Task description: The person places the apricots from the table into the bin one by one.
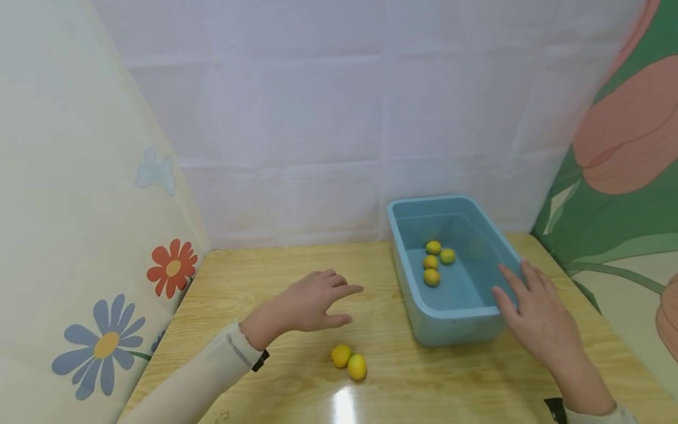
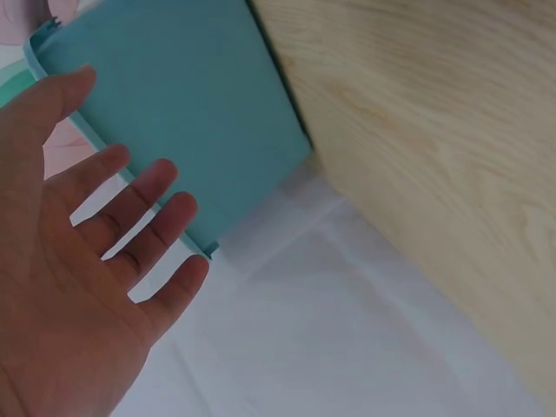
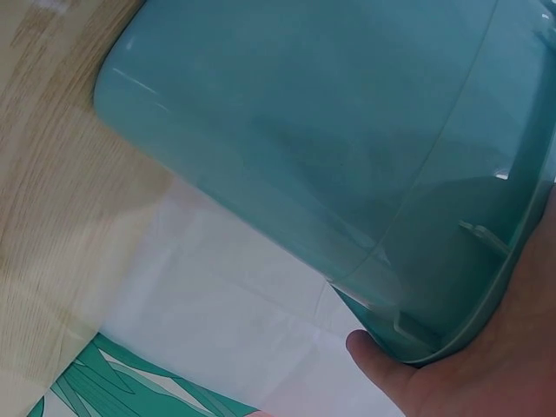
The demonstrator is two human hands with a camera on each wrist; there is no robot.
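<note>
My left hand (image 1: 312,303) hovers over the table with its fingers loosely extended and nothing in them; in the left wrist view its palm (image 2: 78,295) shows bare. Just below it, two small yellow lemons (image 1: 341,355) lie side by side on the wood. To the right stands a light blue plastic tub (image 1: 458,330). My right hand (image 1: 545,318) rests over the tub's right rim near its front corner, thumb and fingers reaching slightly over the inside. The right wrist view shows this hand (image 3: 486,365) against the rim. Several small yellow-green lemons (image 1: 431,277) sit on the tub's floor.
A wood-grain table (image 1: 254,377) carries everything. Behind it hangs a creased white cloth (image 1: 291,118). A flower-printed panel (image 1: 69,206) borders the left side, and a green and pink printed panel (image 1: 635,218) the right.
</note>
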